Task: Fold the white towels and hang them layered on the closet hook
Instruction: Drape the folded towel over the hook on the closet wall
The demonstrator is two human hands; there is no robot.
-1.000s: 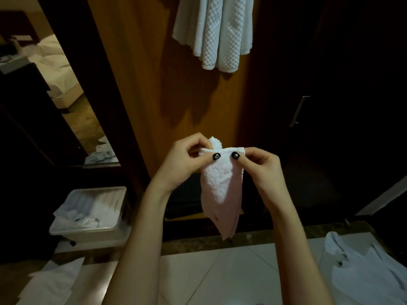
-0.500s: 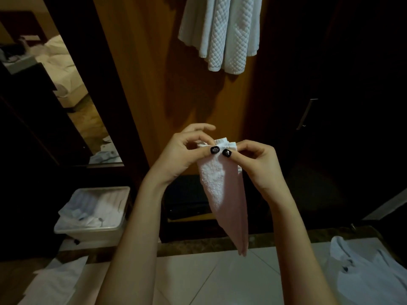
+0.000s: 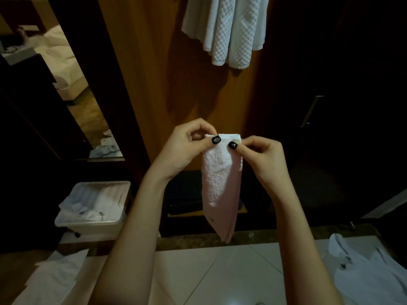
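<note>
A small white towel [image 3: 221, 186], folded into a narrow strip, hangs down in front of me at chest height. My left hand [image 3: 187, 148] pinches its top left corner between thumb and fingers. My right hand [image 3: 258, 157] pinches the top right corner, so the top edge lies flat between the two thumbs. Above, a quilted white towel [image 3: 229, 31] hangs against the wooden closet panel [image 3: 154, 84]; its hook is out of view at the top.
A plastic bin [image 3: 92, 219] with white cloths stands on the floor at the left. More white cloth lies at the lower left [image 3: 52, 280] and lower right [image 3: 365, 274] on the pale tiles. A dark door with a metal handle [image 3: 311, 111] is at the right.
The bunched top of the small towel has been drawn out flat between my thumbs, which moved slightly apart. The strip now hangs straighter and squarer.
</note>
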